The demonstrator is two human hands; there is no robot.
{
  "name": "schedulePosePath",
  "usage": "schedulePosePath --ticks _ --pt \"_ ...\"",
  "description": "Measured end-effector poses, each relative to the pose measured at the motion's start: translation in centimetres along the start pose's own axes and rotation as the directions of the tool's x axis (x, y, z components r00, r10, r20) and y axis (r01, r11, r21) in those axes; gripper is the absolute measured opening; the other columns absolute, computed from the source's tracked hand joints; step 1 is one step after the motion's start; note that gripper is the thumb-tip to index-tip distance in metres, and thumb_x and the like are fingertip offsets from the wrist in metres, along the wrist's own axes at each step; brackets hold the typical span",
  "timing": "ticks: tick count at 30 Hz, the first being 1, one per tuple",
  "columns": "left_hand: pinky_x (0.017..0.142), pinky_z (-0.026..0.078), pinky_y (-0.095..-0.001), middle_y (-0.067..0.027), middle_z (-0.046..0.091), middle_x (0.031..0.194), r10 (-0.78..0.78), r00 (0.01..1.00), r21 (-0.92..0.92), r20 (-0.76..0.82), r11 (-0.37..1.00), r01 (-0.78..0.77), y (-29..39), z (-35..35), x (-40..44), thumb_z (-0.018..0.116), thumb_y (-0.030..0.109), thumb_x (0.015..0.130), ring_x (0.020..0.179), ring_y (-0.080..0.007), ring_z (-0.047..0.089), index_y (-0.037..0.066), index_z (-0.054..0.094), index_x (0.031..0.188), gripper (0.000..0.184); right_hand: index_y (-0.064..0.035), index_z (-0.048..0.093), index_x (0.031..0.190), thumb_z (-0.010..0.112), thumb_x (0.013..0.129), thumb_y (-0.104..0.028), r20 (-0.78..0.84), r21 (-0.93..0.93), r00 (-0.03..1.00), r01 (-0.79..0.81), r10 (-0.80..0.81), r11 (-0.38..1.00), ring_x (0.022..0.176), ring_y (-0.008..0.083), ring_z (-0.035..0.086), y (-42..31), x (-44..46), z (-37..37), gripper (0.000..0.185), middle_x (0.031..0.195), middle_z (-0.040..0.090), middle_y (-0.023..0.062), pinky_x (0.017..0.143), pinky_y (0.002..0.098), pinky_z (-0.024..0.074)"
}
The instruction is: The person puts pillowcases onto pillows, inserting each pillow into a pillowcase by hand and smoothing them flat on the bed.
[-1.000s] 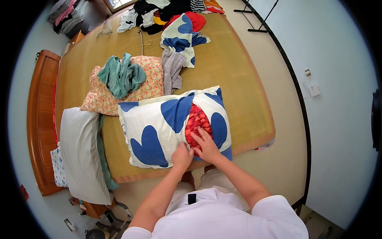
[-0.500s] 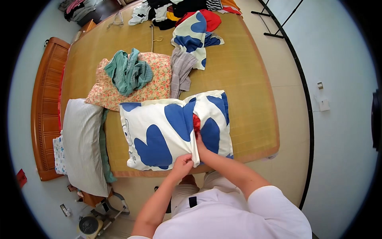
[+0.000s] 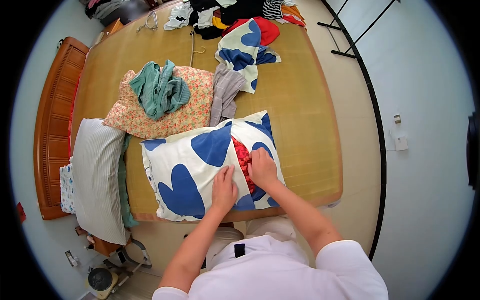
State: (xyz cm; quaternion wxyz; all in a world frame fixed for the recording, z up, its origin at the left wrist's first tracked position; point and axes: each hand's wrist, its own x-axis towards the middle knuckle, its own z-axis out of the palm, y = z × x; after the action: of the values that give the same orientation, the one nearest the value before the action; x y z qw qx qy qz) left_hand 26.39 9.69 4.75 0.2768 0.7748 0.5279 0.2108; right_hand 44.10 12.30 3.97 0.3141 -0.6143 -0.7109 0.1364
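A pillow in a white pillowcase with blue patches lies at the near edge of the bed. Its slit gapes right of the middle and bares a red patterned inner cover. My left hand rests flat on the case just left of the slit, fingers stretched out. On the other side, my right hand has its fingers bent and closed on the flap of the pillowcase by the slit. Its fingertips are partly hidden.
A floral pillow with a green garment on top lies beyond. Left is a striped pillow by the wooden headboard. A grey cloth, a blue-and-white cloth and piled clothes lie farther off.
The slit has opened wider, baring more red. My right hand has come out of it onto the flap. My left hand has let go of the near edge and moved up, flat on the case.
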Motion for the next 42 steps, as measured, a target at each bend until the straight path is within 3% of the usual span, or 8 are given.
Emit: schedulePosePath --ticks 7,17,20,23,31,34,36,42 --pt "0.096 0.038 -0.0489 -0.0141 0.041 0.141 0.040 0.947 0.209 0.318 0.972 -0.111 -0.3 1.0 -0.2 0.067 0.017 0.076 0.122 -0.0338 0.042 0.017 0.050 0.134 0.060 -0.0023 0.048 0.090 0.060 0.073 -0.003 0.129 -0.301 0.901 -0.362 0.414 0.882 0.085 0.0372 0.058 3.7 -2.0 3.0 0.021 0.091 0.054 0.0190 0.068 0.0428 0.0525" --pt "0.098 0.035 -0.0465 -0.0092 0.044 0.139 -0.007 0.915 0.271 0.403 0.956 -0.112 -3.4 2.5 -1.3 0.065 0.026 0.079 0.125 -0.0299 0.041 0.018 0.063 0.121 0.043 -0.0005 0.067 0.086 0.056 0.075 -0.011 0.156 0.314 0.894 -0.449 0.421 0.837 0.076 0.0400 0.063 -3.0 0.8 5.3 0.019 0.079 0.065 0.0229 0.071 0.0446 0.0506" --pt "0.099 0.035 -0.0465 -0.0083 0.044 0.139 -0.066 0.892 0.309 0.447 0.947 -0.084 -4.3 2.5 -1.7 0.065 0.028 0.080 0.128 -0.0281 0.038 0.020 0.060 0.123 0.044 -0.0010 0.064 0.088 0.056 0.076 -0.012 0.172 0.245 0.906 -0.420 0.388 0.874 0.077 0.0384 0.063 -3.3 -2.4 5.6 0.018 0.081 0.064 0.0215 0.070 0.0449 0.0500" --pt "0.100 0.034 -0.0462 -0.0090 0.039 0.143 -0.037 0.919 0.246 0.393 0.967 -0.066 -3.5 2.4 -1.6 0.065 0.027 0.080 0.129 -0.0292 0.036 0.024 0.055 0.129 0.051 -0.0042 0.060 0.089 0.060 0.076 -0.016 0.370 -0.107 0.708 -0.610 0.601 0.785 0.087 0.0363 0.062 -1.4 -4.5 4.3 0.018 0.091 0.063 0.0176 0.076 0.0469 0.0497" --pt "0.103 0.029 -0.0467 -0.0138 0.031 0.149 -0.067 0.899 0.253 0.434 0.966 -0.050 -3.4 2.8 -1.4 0.067 0.020 0.076 0.132 -0.0297 0.033 0.024 0.056 0.129 0.054 -0.0023 0.060 0.090 0.068 0.070 -0.019 0.383 -0.273 0.733 -0.491 0.562 0.827 0.077 0.0292 0.065 -1.5 -7.1 2.9 0.027 0.084 0.065 0.0141 0.071 0.0396 0.0524" --pt "0.103 0.028 -0.0497 -0.0164 0.026 0.151 -0.097 0.862 0.295 0.498 0.953 -0.063 -4.0 2.7 -1.5 0.068 0.020 0.076 0.134 -0.0323 0.030 0.018 0.056 0.126 0.052 -0.0013 0.060 0.092 0.069 0.074 -0.012 0.592 0.290 0.670 -0.696 0.449 0.656 0.073 0.0185 0.065 -1.5 -6.8 2.7 0.023 0.082 0.065 0.0099 0.068 0.0320 0.0529" --pt "0.102 0.030 -0.0495 -0.0170 0.029 0.149 -0.065 0.870 0.280 0.490 0.956 -0.086 -3.8 2.2 -1.6 0.069 0.019 0.074 0.133 -0.0326 0.031 0.017 0.057 0.123 0.050 -0.0002 0.060 0.095 0.066 0.080 -0.005 0.691 0.639 0.613 -0.766 0.384 0.073 0.076 0.0119 0.063 -1.0 -7.2 4.6 0.017 0.083 0.064 0.0068 0.067 0.0263 0.0520" --pt "0.087 0.043 -0.0438 -0.0143 0.049 0.126 0.111 0.950 0.195 0.293 0.965 -0.173 -2.3 0.7 -1.2 0.071 0.015 0.073 0.118 -0.0329 0.045 0.014 0.061 0.107 0.036 0.0001 0.045 0.121 0.059 0.085 -0.002 0.605 0.624 0.634 -0.753 0.482 0.209 0.077 0.0172 0.067 0.9 -7.9 5.2 0.039 0.085 0.065 0.0112 0.066 0.0270 0.0537"
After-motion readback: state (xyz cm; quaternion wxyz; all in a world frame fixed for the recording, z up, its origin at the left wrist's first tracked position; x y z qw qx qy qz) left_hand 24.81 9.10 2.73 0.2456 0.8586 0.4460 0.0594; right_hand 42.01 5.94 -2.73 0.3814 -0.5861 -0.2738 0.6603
